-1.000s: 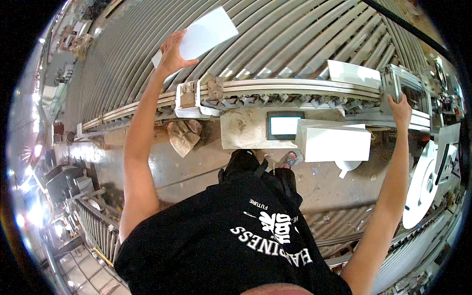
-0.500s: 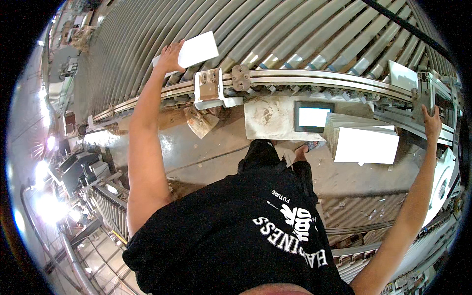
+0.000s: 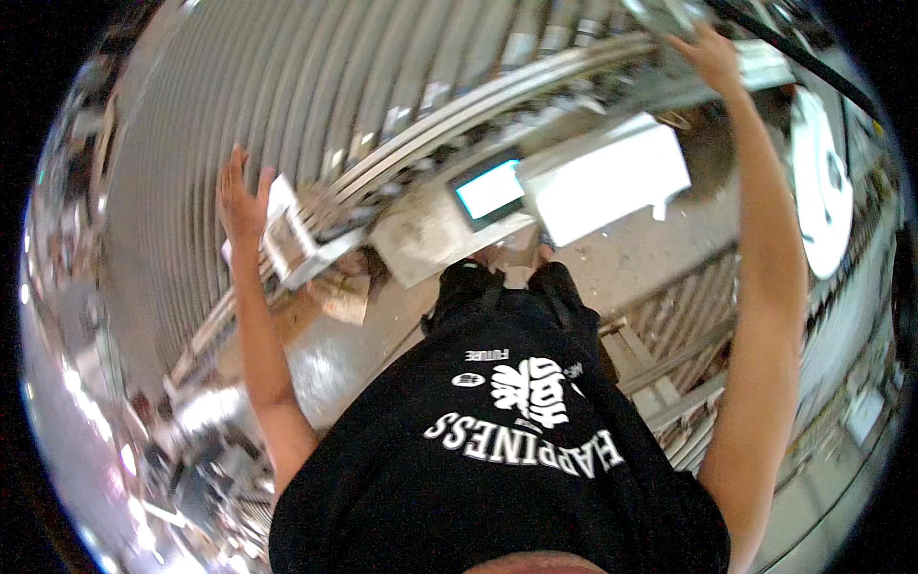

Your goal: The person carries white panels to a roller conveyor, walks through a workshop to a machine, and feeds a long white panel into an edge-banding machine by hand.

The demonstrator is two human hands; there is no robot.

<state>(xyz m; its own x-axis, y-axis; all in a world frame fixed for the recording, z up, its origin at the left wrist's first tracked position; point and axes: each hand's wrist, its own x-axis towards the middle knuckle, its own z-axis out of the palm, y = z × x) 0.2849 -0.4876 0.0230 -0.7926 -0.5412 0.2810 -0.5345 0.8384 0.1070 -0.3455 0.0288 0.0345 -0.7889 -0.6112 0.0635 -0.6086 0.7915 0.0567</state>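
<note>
My left hand [image 3: 243, 199] is over the grey rollers at the left, fingers apart and holding nothing. Beside it, partly hidden by the wrist, is a flat white piece like a tile [image 3: 279, 197], blurred by motion. A pale bracket [image 3: 290, 245] on the conveyor's side rail is close to that wrist. Far off at the right, my right hand [image 3: 711, 59] reaches to the conveyor's end by a metal frame. Its fingers look stretched out with nothing in them, though they are smeared; whether they touch the frame I cannot tell.
A roller conveyor [image 3: 316, 105] runs across the far side, edged by a metal rail [image 3: 478, 100]. Below the rail are a dark-framed lit screen [image 3: 490, 189] and a stack of white rectangular panels [image 3: 612, 182]. A white rounded machine part [image 3: 822, 191] stands right; a black cable [image 3: 794, 50] crosses above.
The view has turned, so the rail now slants up to the right. My left hand has come off the white piece, its fingers lifted. My right hand now reaches farther forward.
</note>
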